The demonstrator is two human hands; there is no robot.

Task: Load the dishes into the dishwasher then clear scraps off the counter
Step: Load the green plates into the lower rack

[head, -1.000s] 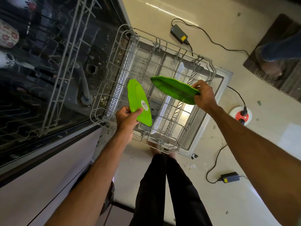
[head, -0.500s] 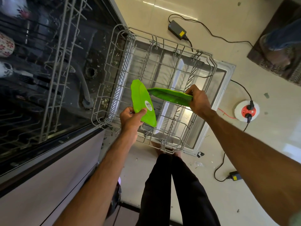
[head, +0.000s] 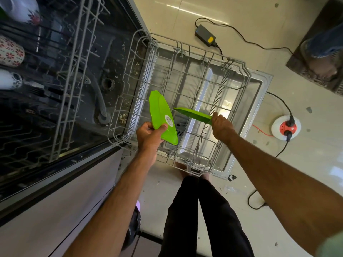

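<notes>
The left hand grips a green plate by its near edge. The thumb is curled over the face with a white sticker, and the fingers are wrapped behind. This plate stands almost on edge above the lower rack, at the rack's side closest to the dishwasher and near the corner closest to the person.

The right hand pinches a second green plate at its rim, fingers clenched round it. That plate is seen edge-on over the middle of the rack, towards the near edge. Its far tip lies just beside the first plate; I cannot tell whether they touch.

The rack sits pulled out on the open door. The upper rack at the left holds patterned cups. On the floor beyond the door's far edge lies a power adapter, and a round socket lies off its right edge.
</notes>
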